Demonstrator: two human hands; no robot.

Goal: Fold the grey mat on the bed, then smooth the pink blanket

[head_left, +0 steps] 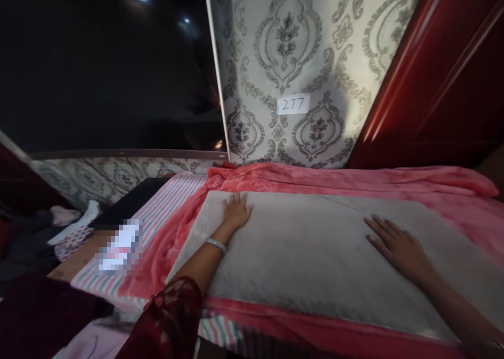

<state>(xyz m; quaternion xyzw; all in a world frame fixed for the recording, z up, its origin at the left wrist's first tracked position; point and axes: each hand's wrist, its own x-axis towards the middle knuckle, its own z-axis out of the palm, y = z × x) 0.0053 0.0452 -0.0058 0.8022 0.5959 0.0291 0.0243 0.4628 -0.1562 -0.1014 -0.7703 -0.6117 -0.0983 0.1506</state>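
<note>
Evidently both arms reach forward, palms down. On the left, a lace-sleeved forearm slants up and away, a pale bracelet [216, 244] around the wrist, and the left hand [236, 213] lies with fingers fanned toward the bench's far edge. On the right, the bare forearm comes up from the lower corner of the view, so the right hand [397, 246] points inward, its fingers stretched toward the far edge and leaning left.

At the bench's [74, 251] left end, brown surface shows beside a striped cloth [169, 199] of pink, grey and white, on which lies a white item [120, 246] too blurred to make out. Next comes a pink blanket [295, 178], soft and thick, bunched in folds along the far edge. Over it, from near the left end across toward the right, spreads a grey sheet [295, 254], plush-looking, flat and straight-sided, with pink showing along its near side.

The left grip is spread wide and pressed flat near the sheet's far left corner. The right grip is loosely extended, thumb apart from the fingers, resting on the sheet's right part.
</note>
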